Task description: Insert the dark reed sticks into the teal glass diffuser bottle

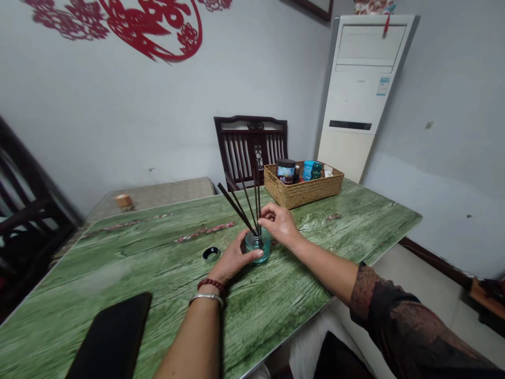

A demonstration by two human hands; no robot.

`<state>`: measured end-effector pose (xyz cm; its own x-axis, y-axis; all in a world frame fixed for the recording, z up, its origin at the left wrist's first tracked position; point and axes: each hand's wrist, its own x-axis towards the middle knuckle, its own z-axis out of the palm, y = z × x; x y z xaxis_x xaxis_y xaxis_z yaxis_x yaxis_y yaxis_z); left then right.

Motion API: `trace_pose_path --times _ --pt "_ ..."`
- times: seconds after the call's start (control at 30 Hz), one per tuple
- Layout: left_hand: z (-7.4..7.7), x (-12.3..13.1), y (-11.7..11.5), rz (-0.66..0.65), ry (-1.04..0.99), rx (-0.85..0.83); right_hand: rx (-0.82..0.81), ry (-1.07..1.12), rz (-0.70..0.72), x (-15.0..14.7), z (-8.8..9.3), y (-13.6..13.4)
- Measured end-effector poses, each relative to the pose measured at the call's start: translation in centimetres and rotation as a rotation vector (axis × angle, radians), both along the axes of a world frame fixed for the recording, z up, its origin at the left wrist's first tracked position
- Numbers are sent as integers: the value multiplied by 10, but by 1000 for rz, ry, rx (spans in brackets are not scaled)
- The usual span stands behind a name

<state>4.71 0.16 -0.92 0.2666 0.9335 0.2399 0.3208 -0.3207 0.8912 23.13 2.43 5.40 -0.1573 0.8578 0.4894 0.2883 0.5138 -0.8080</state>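
Observation:
A teal glass reed diffuser bottle stands upright on the green wood-patterned table. Several dark reed sticks fan out of its neck. My left hand is wrapped round the bottle's left side, thumb across the front. Above the neck, my right hand pinches one of the reed sticks between thumb and fingertips. A dark round cap lies on the table just left of my left hand.
A wicker basket holding jars and bottles sits at the table's far side. A black flat device lies at the front left. Behind stand a dark wooden chair and a low surface with a small wooden box.

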Motion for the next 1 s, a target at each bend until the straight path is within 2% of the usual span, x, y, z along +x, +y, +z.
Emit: trace_pose_path --times 0.2,0.33,0.43,0.53,0.67,0.83,1.0 --pt "-2 2 -3 52 26 66 48 -111 1 10 -19 -3" --pt "-1 5 -9 87 62 36 19 -94 -149 22 -30 20" --pt "0 5 -5 133 43 19 -104 -120 -241 29 -47 41" --pt "-1 0 11 171 30 9 -222 -142 -261 32 -68 53" --pt "-1 -13 43 283 -1 -33 -252 -146 -243 30 -86 55" --pt "5 -24 85 391 -29 -59 -255 -225 -219 26 -92 55" --pt "10 -22 117 476 -104 -57 -275 -249 -203 23 -93 56"
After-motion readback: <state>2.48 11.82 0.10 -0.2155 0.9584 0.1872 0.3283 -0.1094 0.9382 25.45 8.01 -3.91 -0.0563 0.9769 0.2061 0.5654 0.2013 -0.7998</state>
